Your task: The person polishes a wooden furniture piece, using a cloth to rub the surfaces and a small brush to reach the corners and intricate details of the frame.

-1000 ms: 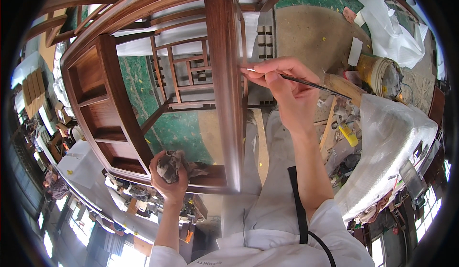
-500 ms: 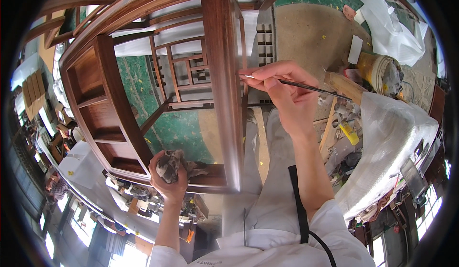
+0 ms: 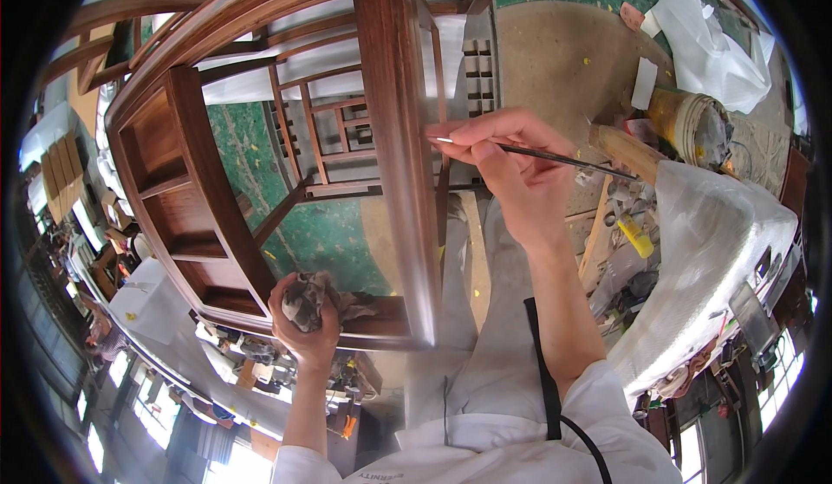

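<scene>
Black and thin, a stick (image 3: 563, 158) sits in the right grip (image 3: 529, 168), which is pinched together on it, thumb and fingers close to its pale front end. That end points left, at the edge of a wide brown wood post (image 3: 399, 137). The fingertips are right by this edge; I cannot tell if the stick touches it.

The left grip (image 3: 303, 337) is curled tight around a crumpled, blotchy grey-brown rag (image 3: 308, 300). The rag's loose tail lies on the low bar (image 3: 392, 321) of the same wood frame.

The post is smooth and shiny, with streaky lines in it. Between it and the shelf side (image 3: 204, 155) is a wide gap, and green floor (image 3: 325, 233) shows through. The shelf side has box-shaped hollows with straight edges. Farther off, thin bars (image 3: 314, 133) cross each other in squares.

The stick's back end pokes out to the right, toward a wood block (image 3: 626, 153). Above is tan floor (image 3: 563, 59), then a soft white sheet (image 3: 719, 59) in folds. A round yellow tub (image 3: 680, 129) lies on its side. Nearer, bumpy see-through wrap (image 3: 693, 267) covers something big, and a little yellow bottle (image 3: 639, 240) lies near it.
</scene>
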Motion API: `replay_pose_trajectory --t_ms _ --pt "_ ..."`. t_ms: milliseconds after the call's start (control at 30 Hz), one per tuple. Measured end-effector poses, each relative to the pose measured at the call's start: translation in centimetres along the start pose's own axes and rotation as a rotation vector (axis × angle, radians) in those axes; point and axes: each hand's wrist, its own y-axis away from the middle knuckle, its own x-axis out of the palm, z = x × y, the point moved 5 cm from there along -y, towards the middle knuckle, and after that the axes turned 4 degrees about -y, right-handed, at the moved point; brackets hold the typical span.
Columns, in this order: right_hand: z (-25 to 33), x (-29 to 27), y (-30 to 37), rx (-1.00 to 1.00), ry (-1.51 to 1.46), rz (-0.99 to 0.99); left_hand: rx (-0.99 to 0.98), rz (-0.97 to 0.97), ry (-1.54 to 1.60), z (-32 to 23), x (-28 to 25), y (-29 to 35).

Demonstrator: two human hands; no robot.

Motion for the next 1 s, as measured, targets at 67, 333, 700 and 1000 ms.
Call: replay_pose_trajectory --t_ms 67,333,700,1000 --pt "0.0 0.04 0.16 -0.009 0.005 0.007 -0.001 0.001 -0.001 0.01 0.01 -0.01" --pt "-0.49 -0.09 0.28 -0.007 -0.035 -0.012 -0.025 0.003 0.01 0.21 0.06 0.12" --pt "-0.6 0.01 0.32 -0.008 -0.063 -0.03 -0.01 -0.009 0.005 0.35 0.05 0.14" --pt "-0.53 0.02 0.8 0.005 -0.03 -0.038 -0.009 -0.005 -0.012 0.47 0.13 0.22"
